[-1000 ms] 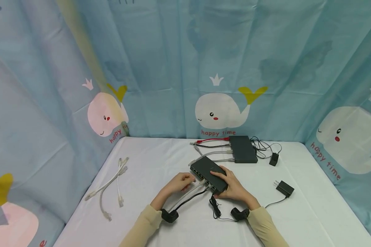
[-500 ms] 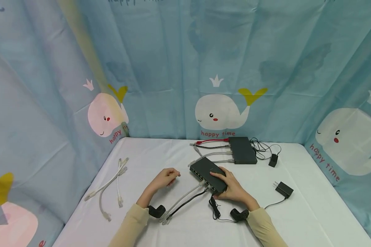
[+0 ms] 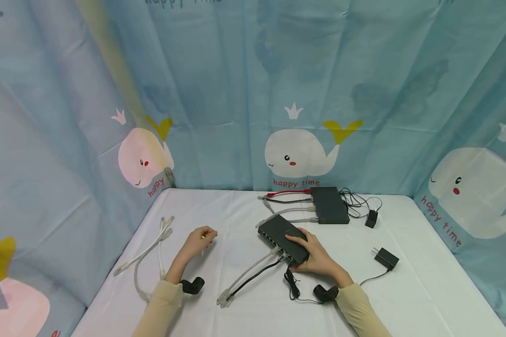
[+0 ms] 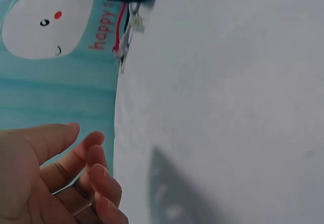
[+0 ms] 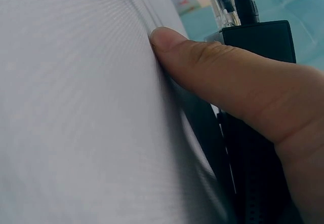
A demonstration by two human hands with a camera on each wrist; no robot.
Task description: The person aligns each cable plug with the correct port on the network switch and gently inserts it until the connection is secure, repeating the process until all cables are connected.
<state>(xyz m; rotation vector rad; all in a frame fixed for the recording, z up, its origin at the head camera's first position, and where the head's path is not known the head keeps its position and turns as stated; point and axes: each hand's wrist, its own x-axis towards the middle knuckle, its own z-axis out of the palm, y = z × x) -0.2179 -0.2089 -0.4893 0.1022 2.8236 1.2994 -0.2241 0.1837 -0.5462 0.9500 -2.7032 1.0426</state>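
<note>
My right hand (image 3: 316,256) grips the near right end of a black network switch (image 3: 281,234), which lies at an angle mid-table. In the right wrist view its thumb (image 5: 217,74) lies along the switch's side. A grey network cable (image 3: 250,269) and a black network cable (image 3: 257,275) are plugged into the row of ports facing left and front. Their free plugs lie together on the white cloth. My left hand (image 3: 198,241) hovers left of the switch, fingers loosely curled around nothing; the left wrist view shows the same hand (image 4: 71,178) over bare cloth.
Several loose pale network cables (image 3: 152,248) lie at the left, partly behind the left forearm. A second black switch (image 3: 331,206) with red, black and grey cables stands at the back. Its coiled cord leads to a small adapter (image 3: 371,218). Another power adapter (image 3: 386,259) lies at the right.
My left hand has moved left, away from the switch and its cables, toward the loose cables. The right hand and the switch have stayed in place.
</note>
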